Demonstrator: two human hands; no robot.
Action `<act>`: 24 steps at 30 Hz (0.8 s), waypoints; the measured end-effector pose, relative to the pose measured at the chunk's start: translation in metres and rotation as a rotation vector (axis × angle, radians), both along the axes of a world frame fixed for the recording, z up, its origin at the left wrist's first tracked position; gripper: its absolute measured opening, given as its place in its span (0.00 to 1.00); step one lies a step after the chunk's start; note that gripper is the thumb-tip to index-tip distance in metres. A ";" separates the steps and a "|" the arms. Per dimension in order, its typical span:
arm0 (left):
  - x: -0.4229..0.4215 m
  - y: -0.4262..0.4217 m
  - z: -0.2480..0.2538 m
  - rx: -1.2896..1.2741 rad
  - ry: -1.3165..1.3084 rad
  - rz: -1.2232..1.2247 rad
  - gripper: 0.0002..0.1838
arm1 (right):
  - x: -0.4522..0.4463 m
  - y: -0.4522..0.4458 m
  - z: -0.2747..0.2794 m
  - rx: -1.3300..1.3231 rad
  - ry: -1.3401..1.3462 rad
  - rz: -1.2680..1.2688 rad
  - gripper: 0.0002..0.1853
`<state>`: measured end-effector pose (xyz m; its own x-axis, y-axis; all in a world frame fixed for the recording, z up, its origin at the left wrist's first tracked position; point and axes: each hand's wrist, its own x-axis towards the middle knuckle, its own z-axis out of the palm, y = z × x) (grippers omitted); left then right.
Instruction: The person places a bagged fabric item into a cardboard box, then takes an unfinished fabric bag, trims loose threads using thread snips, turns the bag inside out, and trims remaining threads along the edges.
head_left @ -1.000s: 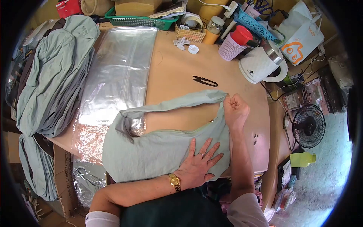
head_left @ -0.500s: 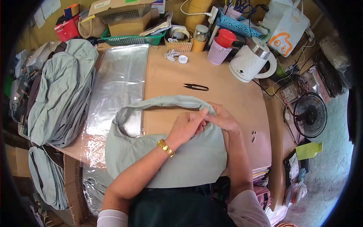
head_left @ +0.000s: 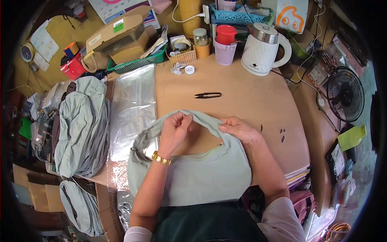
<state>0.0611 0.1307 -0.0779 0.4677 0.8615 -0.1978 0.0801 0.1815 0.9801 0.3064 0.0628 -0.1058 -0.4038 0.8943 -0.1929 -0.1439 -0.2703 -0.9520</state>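
A pale green cloth bag [head_left: 201, 177] lies at the table's front edge, its strap curving up and over in an arch. My left hand [head_left: 176, 131], with a gold watch at the wrist, is closed on the strap near the top of the arch. Lower on the right side of the strap, my right hand [head_left: 241, 130] pinches the cloth between thumb and fingers. A zipper with a small metal pull runs along the bag's opening, below my hands. Black thread snips [head_left: 208, 95] lie on the table beyond the strap.
Clear plastic sheets [head_left: 135, 92] lie left of the bag, beside a pile of green cloth bags [head_left: 80, 129]. A white kettle [head_left: 262, 50], a pink cup [head_left: 225, 51] and a small basket [head_left: 182, 55] line the back. A black fan [head_left: 345, 93] stands right.
My left hand has left the strap's right end and moved left along it. My right hand keeps hold of the right side. The strap now arches higher, and the view has tilted up.
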 end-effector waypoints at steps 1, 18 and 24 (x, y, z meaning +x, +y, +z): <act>-0.003 0.007 -0.008 0.155 0.028 0.036 0.16 | -0.002 -0.002 0.002 -0.003 0.088 -0.001 0.20; -0.026 0.004 0.000 0.086 -0.585 0.268 0.08 | -0.006 -0.008 0.018 0.217 0.059 0.125 0.11; -0.034 -0.042 0.031 0.095 0.253 -0.055 0.30 | -0.010 -0.009 0.016 0.294 -0.109 0.026 0.23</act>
